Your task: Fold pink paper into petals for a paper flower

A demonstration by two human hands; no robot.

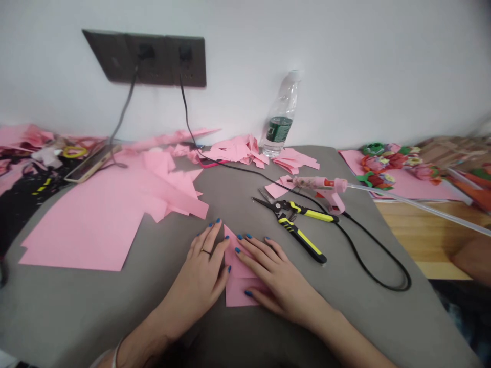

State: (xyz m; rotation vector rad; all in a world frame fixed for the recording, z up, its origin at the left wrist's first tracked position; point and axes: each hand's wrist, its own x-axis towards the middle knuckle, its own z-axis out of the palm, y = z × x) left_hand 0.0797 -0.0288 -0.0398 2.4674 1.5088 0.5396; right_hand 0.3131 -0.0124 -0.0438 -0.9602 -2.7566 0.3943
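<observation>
A pink sheet of paper (pixel 241 294), partly folded to a point at its top left, lies flat on the grey table (pixel 172 332). My left hand (pixel 205 266) rests along its left edge, fingers stretched out and fingertips touching it. Over the right part of the paper lies my right hand (pixel 270 273), its fingers spread and pressing down; it hides that side. To the right of my hands are pliers-like cutters (pixel 293 220) with yellow and black handles, their jaws apart. Behind them lies a pink glue gun (pixel 326 189) with a clear glue stick in it.
Large pink paper sheets (pixel 95 214) and scraps (pixel 238 148) cover the left and back. A phone (pixel 92 163) lies at left, and a water bottle (pixel 282 120) leans on the wall. A black cord (pixel 383 283) loops at right, near paper flowers (pixel 383 163).
</observation>
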